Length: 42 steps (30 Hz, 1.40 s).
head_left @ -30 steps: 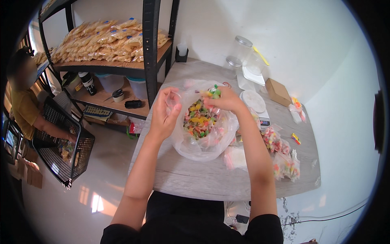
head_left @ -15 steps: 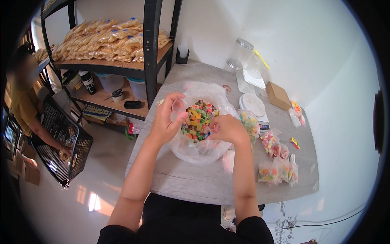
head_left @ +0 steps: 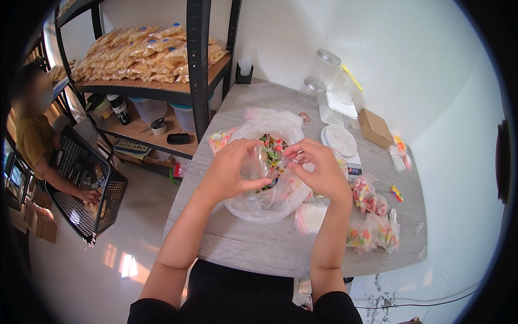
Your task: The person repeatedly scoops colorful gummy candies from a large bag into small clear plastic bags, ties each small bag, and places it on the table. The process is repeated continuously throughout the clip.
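Observation:
A large clear plastic bag [head_left: 270, 210] stands open on the table, with colourful wrapped candies [head_left: 275, 144] inside. Over its left side, my left hand [head_left: 232, 167] curves around a small clear plastic cup [head_left: 258, 161], thumb below and fingers above. The fingers of my right hand [head_left: 318, 170] are pinched on wrapped candies [head_left: 288, 162] beside the cup, above the bag; how many cannot be made out. My hands hide part of the heap.
A kitchen scale [head_left: 353, 168] with a round lid stands right of the bag. Filled candy packets [head_left: 372, 232] lie at the right, clear jars [head_left: 324, 67] and a cardboard box [head_left: 375, 128] behind. Left are a shelf rack [head_left: 198, 70] and a person [head_left: 35, 135] with a black basket [head_left: 89, 183].
My right hand has risen out of the candies toward the cup. My left hand has moved right and lower with the cup. A candy packet shows more clearly behind my left hand.

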Motion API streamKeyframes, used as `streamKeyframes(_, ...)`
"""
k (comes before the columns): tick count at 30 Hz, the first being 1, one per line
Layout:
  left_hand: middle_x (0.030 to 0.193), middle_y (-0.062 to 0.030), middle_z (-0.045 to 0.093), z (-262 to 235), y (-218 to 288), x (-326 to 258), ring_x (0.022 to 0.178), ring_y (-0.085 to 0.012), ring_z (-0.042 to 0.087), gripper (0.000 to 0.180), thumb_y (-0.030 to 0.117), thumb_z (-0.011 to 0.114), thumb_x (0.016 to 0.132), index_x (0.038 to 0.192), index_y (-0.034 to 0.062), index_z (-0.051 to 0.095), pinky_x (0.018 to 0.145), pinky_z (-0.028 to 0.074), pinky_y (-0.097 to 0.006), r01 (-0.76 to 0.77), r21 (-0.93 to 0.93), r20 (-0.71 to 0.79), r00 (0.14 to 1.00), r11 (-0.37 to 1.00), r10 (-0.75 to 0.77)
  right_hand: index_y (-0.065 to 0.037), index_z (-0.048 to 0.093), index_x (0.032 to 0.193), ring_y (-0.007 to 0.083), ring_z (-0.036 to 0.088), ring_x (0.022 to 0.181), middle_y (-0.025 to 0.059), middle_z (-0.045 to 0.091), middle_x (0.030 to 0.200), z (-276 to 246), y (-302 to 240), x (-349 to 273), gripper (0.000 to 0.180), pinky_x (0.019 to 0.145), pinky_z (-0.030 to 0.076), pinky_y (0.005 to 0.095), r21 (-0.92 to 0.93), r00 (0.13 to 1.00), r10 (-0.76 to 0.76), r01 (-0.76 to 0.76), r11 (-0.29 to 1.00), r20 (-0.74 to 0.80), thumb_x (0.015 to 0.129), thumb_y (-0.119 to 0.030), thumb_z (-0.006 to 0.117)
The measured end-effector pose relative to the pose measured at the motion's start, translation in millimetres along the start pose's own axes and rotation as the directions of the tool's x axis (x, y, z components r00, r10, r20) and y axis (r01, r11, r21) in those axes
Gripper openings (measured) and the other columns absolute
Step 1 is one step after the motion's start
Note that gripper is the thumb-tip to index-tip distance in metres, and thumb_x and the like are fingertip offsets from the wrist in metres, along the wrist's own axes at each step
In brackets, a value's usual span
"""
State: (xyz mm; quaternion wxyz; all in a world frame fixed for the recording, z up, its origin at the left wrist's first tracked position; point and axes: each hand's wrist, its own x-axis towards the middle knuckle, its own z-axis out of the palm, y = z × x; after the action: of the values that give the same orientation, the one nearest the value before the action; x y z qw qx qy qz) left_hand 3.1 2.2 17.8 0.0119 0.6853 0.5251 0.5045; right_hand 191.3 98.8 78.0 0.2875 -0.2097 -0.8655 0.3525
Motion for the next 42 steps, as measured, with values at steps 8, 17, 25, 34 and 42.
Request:
streamKeyframes(8,0.095,-0.0109,0.058,5.3,0.3,-0.6,0.087,-0.0281,0.055,0.061,0.026,0.08,0.062,0.111,0.003,0.052,0.079,0.043,-0.037,-0.04,0.057,0.024,0.999,0.998,0.039,0.0,0.065,0.087,0.0124,0.06,0.07,0.0061,0.065,0.082,10.5,-21.8,0.1,0.019,0.064,0.047,0.023,-0.086,0.984,-0.151,0.143,0.986,-0.098,0.068,0.003,0.068)
streamKeyframes(17,0.089,-0.0081,0.057,0.7,-5.2,-4.4,0.082,-0.0223,0.055,0.048,0.023,0.073,0.073,0.111,0.0025,0.052,0.077,0.042,-0.035,0.028,-0.104,-0.08,0.996,0.994,-0.037,0.004,0.066,0.093,0.0131,0.066,0.071,0.0092,0.068,0.081,22.6,-14.8,5.2,0.019,0.063,0.051,0.0234,0.09,0.973,-0.041,0.063,0.994,-0.227,0.074,0.005,0.065)
streamKeyframes(25,0.088,-0.0048,0.052,-6.0,-12.5,-1.2,0.082,-0.017,0.052,0.056,0.053,0.042,0.092,0.12,0.0034,0.043,0.077,0.043,-0.033,-0.015,-0.959,-0.089,0.964,0.282,-0.252,0.007,0.064,0.093,0.018,0.068,0.078,0.0135,0.068,0.08,38.7,24.5,16.5,0.016,0.066,0.054,0.027,-0.022,0.993,0.08,-0.082,0.996,-0.085,0.079,0.005,0.058)
streamKeyframes(34,0.09,-0.0063,0.051,-6.9,-16.1,1.1,0.083,-0.0168,0.051,0.059,0.055,0.034,0.094,0.121,0.0035,0.042,0.078,0.042,-0.033,0.023,-0.98,-0.043,0.946,0.199,-0.32,0.001,0.065,0.099,0.0293,0.065,0.079,0.0185,0.065,0.091,66.0,41.9,23.2,0.028,0.071,0.051,0.0341,-0.238,1.0,0.008,-0.007,0.971,0.005,0.073,0.007,0.054)
streamKeyframes(42,0.089,-0.0048,0.05,-4.1,-19.5,-0.1,0.083,-0.0164,0.05,0.056,0.052,0.036,0.094,0.122,0.004,0.044,0.077,0.041,-0.031,0.027,-0.973,-0.045,0.951,0.229,-0.305,-0.004,0.067,0.089,0.0328,0.059,0.083,0.0144,0.061,0.09,85.9,63.3,23.1,0.023,0.076,0.046,0.0409,-0.556,0.97,-0.23,0.15,0.818,-0.078,0.067,-0.001,0.063)
